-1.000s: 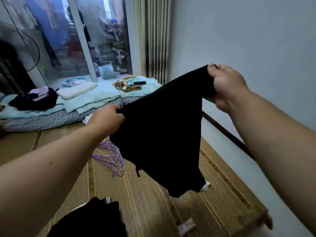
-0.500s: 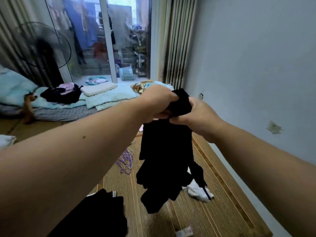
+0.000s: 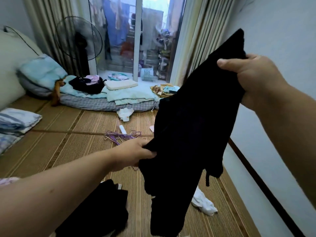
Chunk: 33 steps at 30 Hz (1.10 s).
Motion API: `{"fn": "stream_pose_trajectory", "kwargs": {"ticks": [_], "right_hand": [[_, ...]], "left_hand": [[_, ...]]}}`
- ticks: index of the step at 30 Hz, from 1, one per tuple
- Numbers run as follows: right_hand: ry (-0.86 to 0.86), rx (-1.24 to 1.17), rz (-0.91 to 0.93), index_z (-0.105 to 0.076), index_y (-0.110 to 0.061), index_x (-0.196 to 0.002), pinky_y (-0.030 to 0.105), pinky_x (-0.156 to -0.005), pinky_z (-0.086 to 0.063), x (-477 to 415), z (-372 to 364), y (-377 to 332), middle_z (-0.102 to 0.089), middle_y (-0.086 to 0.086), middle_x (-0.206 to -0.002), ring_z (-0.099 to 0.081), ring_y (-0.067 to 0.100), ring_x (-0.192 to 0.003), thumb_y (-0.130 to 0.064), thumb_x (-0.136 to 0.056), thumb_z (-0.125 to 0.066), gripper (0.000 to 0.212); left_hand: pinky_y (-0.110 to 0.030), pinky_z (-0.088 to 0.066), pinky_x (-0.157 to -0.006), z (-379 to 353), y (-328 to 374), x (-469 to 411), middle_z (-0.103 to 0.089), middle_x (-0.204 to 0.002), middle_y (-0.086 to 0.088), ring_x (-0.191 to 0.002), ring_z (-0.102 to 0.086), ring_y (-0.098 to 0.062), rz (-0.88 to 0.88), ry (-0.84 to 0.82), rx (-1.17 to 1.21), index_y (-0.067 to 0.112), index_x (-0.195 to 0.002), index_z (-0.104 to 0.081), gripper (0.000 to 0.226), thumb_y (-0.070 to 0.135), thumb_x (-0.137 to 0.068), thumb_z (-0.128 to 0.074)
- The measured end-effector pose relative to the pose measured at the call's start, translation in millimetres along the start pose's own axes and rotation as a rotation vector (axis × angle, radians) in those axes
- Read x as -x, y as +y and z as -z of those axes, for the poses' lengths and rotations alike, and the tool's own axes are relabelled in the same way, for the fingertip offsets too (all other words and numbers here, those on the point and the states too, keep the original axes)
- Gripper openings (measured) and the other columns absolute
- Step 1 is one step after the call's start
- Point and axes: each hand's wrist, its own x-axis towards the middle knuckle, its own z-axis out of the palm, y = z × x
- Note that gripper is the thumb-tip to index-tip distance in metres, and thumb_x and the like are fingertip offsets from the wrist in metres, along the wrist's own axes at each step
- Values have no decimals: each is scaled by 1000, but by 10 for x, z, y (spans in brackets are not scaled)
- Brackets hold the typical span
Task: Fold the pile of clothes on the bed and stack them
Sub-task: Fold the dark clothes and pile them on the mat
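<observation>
A black garment (image 3: pixel 191 130) hangs in the air in front of me, long and doubled over. My right hand (image 3: pixel 248 77) is raised high at the right and grips its top end. My left hand (image 3: pixel 135 153) is lower, near the middle, and pinches the garment's left edge. The lower part dangles down to the woven mat (image 3: pixel 68 144). Another black garment (image 3: pixel 100 212) lies on the mat below my left forearm. A crumpled white piece of clothing (image 3: pixel 204 202) lies on the mat behind the hanging one.
Purple hangers (image 3: pixel 119 135) and a white scrap (image 3: pixel 125 113) lie mid-mat. A thin mattress (image 3: pixel 106 104) with folded bedding and a dark clothes heap (image 3: pixel 87 83) spans the far side. Folded linens (image 3: pixel 15 120) sit left. A fan (image 3: pixel 79 38) stands by the glass door; the wall is close right.
Half a second ago both hands were together at the garment's top. Now the right hand has risen up and right, and the left has slid down its left edge. My view has turned left.
</observation>
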Motion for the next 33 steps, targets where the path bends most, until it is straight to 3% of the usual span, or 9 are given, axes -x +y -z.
{"fn": "stream_pose_trajectory", "kwargs": {"ticks": [4, 9, 14, 17, 20, 23, 25, 29, 33], "right_hand": [[24, 86, -23, -53, -1, -126, 29, -63, -58, -60, 316, 72, -71, 15, -100, -73, 24, -80, -4, -82, -69, 47], [48, 345, -131, -42, -22, -135, 31, -62, -53, 10, 639, 540, -60, 10, -117, -67, 22, -85, 2, -83, -65, 62], [40, 440, -217, -47, -22, -119, 34, -70, -53, 35, 777, 962, -61, 15, -117, -64, 27, -91, 0, -86, -64, 43], [-19, 436, -296, -43, -19, -135, 33, -72, -54, 17, 809, 1103, -59, 13, -124, -65, 23, -91, -6, -86, -67, 57], [75, 737, -251, -40, -24, -140, 38, -95, -47, 145, 682, 1188, -47, 12, -138, -55, 27, -115, -33, -82, -70, 66], [116, 732, -31, -58, -32, -109, 29, -75, -46, 600, 328, 1324, -61, 0, -112, -59, 16, -97, -65, -73, -55, 50], [-33, 652, -192, -61, -28, -108, 33, -79, -49, 842, 69, 1535, -67, -5, -102, -62, 16, -95, -74, -66, -53, 63], [-201, 859, -424, -65, -6, -98, 28, -72, -41, 953, -153, 2102, -69, 11, -97, -64, 28, -94, -35, -90, -55, 32], [-148, 649, -489, -65, -8, -83, 30, -63, -39, 928, 69, 2257, -64, 6, -74, -58, 18, -66, -28, -94, -53, 26]], "left_hand": [[-30, -43, -64, 73, 335, 51, -55, -80, -12, -65, -53, -20, -101, 289, 189, 1, -105, -59, 16, 10, -97, -47], [-35, -53, -65, 218, 810, 38, -61, -114, -24, -93, -62, -29, -181, 454, 153, -2, -122, -56, 28, 4, -97, -45], [-30, -50, -61, 5, 1302, -142, -59, -88, -11, -77, -59, -23, -233, 492, 128, 10, -95, -62, 14, 8, -94, -49], [-32, -52, -61, -134, 1532, -287, -58, -80, -9, -70, -59, -22, -212, 522, 158, 12, -87, -57, 9, 7, -92, -51], [-29, -54, -48, -262, 1690, -431, -58, -72, -10, -59, -59, -22, -124, 541, 352, 9, -79, -54, 15, 6, -93, -49], [-30, -49, -35, -418, 1810, -537, -60, -61, -11, -46, -59, -22, -84, 542, 510, 6, -77, -55, 20, 4, -93, -45], [-33, -48, -32, -501, 1860, -601, -62, -72, -14, -48, -59, -22, -63, 546, 565, 3, -88, -60, 18, 5, -94, -43], [-35, -52, -39, -482, 1926, -657, -63, -78, -15, -60, -63, -24, -56, 579, 649, 3, -85, -57, 20, 7, -97, -41], [-37, -56, -70, -156, 1908, -641, -61, -94, -11, -96, -63, -28, -105, 714, 728, 4, -101, -57, 19, 11, -99, -39]]}}
